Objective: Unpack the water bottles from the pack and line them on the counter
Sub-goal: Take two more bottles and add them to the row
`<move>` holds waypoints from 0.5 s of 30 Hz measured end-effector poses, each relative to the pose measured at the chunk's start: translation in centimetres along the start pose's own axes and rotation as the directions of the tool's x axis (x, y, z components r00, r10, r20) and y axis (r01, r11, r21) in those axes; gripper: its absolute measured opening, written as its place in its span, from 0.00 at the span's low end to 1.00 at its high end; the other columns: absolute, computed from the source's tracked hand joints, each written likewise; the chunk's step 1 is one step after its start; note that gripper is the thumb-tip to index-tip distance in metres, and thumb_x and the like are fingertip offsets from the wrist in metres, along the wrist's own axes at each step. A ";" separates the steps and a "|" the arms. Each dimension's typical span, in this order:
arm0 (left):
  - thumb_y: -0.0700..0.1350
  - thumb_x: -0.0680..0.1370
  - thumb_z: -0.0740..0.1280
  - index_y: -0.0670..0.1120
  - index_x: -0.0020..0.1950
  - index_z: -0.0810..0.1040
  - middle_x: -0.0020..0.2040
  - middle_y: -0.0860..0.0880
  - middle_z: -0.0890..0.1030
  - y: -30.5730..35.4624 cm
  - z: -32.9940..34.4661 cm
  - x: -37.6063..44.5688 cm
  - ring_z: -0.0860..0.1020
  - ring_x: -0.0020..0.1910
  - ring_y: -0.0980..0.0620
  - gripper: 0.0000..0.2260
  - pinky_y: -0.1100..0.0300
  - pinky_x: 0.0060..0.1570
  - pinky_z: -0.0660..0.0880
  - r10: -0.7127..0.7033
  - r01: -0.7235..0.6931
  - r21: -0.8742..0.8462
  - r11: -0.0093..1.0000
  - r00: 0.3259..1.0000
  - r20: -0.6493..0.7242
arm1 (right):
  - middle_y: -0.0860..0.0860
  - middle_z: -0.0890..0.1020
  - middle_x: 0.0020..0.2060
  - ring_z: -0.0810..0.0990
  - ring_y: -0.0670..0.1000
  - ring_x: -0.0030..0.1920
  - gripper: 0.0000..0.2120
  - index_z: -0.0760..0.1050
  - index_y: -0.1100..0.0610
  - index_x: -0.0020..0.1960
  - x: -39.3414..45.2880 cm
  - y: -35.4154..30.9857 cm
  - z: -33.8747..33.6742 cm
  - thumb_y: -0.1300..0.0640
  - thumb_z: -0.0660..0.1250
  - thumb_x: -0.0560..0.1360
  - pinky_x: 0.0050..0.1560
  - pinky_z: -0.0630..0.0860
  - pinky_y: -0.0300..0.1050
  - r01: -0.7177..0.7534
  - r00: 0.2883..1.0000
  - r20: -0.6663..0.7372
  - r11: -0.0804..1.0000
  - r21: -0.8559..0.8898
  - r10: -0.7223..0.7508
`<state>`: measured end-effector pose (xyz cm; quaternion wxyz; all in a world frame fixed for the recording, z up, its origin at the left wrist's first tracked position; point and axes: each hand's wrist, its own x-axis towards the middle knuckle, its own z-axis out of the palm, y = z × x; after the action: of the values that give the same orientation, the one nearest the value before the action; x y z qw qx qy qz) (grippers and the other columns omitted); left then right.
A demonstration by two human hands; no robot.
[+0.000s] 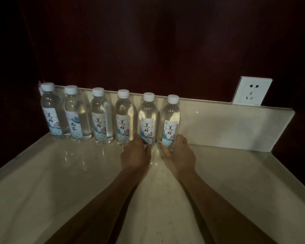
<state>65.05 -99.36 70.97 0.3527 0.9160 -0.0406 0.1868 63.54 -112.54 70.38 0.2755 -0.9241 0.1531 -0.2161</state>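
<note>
We grip the fifth bottle with left hand and sixth bottle with right hand, nudging both upright into the row on the desk.

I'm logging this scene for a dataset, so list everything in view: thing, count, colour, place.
Clear plastic water bottles: six, white caps, pale floral labels, upright in a row along the backsplash.
Glossy stone counter: one, cream, under the bottles.
Low stone backsplash: one, cream, behind the row.
Dark wood wall panel: one, deep red-brown, above the backsplash.
Wall socket: one, white, above the backsplash's right end.
Left hand: grips the base of the fifth bottle from the left.
Right hand: grips the base of the rightmost bottle.
</note>
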 end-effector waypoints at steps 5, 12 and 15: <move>0.52 0.78 0.69 0.46 0.66 0.73 0.55 0.45 0.83 0.3 -0.6 -0.9 0.82 0.54 0.43 0.19 0.50 0.52 0.79 -0.026 0.025 -0.094 0.995 1.000 -0.005 | 0.57 0.72 0.61 0.79 0.61 0.57 0.31 0.66 0.59 0.66 -0.7 -0.5 -0.9 0.41 0.71 0.74 0.48 0.72 0.48 0.006 1.000 0.001 0.993 0.115 -0.006; 0.46 0.76 0.71 0.43 0.63 0.77 0.45 0.45 0.85 1.2 -2.6 -3.8 0.82 0.43 0.46 0.16 0.58 0.45 0.75 0.043 -0.056 -0.173 0.983 0.996 -0.078 | 0.55 0.66 0.65 0.77 0.53 0.57 0.29 0.64 0.58 0.71 -3.6 -0.5 -3.4 0.51 0.70 0.76 0.61 0.75 0.49 0.010 0.985 0.161 0.946 0.324 -0.066; 0.48 0.76 0.71 0.44 0.64 0.79 0.44 0.47 0.85 2.0 -3.7 -5.5 0.83 0.44 0.48 0.18 0.54 0.50 0.80 0.006 -0.029 -0.232 0.972 0.995 -0.097 | 0.55 0.67 0.66 0.78 0.57 0.59 0.26 0.66 0.58 0.71 -4.8 -1.0 -4.0 0.51 0.68 0.78 0.61 0.74 0.47 0.010 0.992 0.119 0.943 0.332 -0.052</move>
<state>58.40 -98.73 72.70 0.4578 0.8578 -0.0533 0.2275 57.65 -111.59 72.52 0.4324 -0.8788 0.0824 -0.1842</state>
